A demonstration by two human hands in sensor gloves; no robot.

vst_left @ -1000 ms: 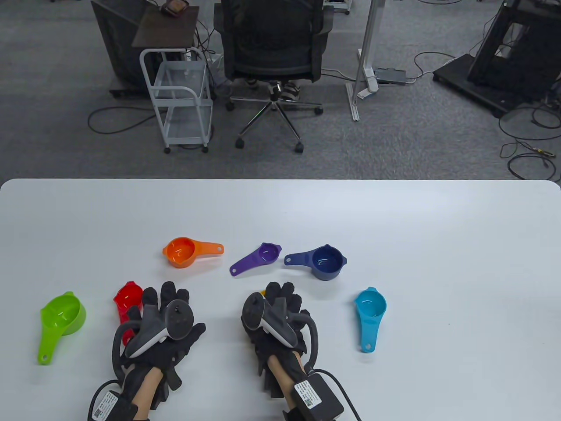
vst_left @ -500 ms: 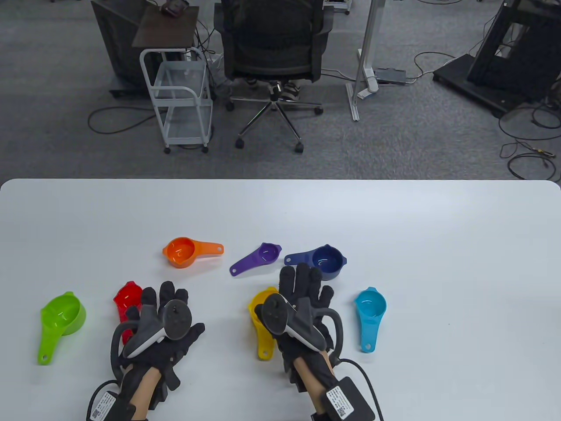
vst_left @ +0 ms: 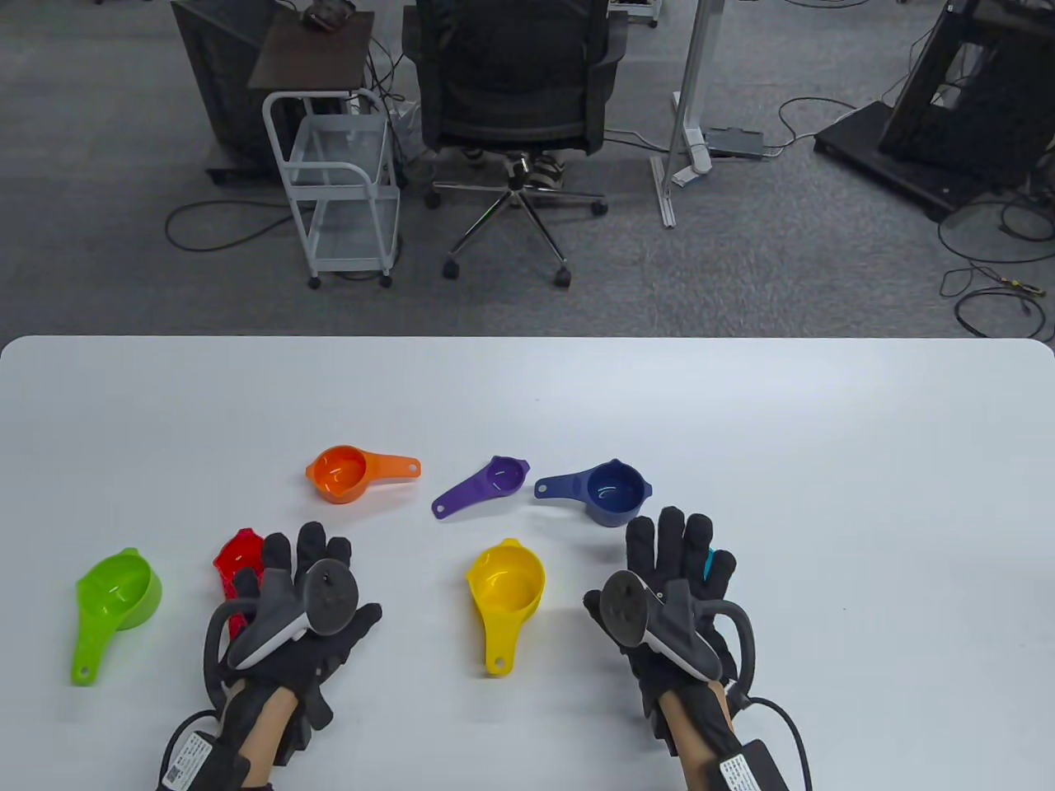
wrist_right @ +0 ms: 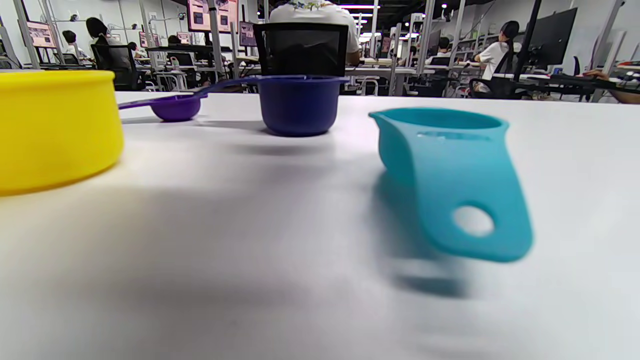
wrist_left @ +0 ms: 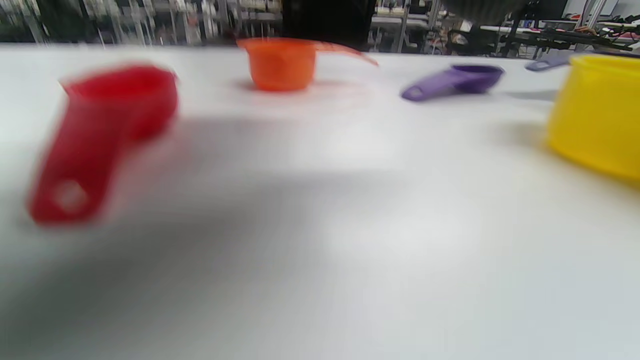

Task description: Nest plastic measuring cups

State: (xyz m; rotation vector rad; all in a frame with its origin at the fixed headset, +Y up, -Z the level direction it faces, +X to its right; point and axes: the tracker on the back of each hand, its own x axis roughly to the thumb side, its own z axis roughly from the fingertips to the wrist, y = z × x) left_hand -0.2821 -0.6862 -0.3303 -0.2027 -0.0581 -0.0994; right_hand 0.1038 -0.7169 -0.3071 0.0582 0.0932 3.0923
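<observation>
White counter [vst_left: 824, 461] carries seven cups, all separate, none nested yet; left hand [vst_left: 288, 614] and right hand [vst_left: 672, 593] are spread flat, nothing held.

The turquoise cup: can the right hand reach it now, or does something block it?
Probably yes. The right hand is directly above the turquoise cup, and the right wrist view shows bare table before its handle.

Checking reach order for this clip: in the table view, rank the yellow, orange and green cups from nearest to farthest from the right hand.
1. yellow cup, just left of the right hand.
2. orange cup, farther left and toward the far side.
3. green cup, at the table's left end.
</observation>
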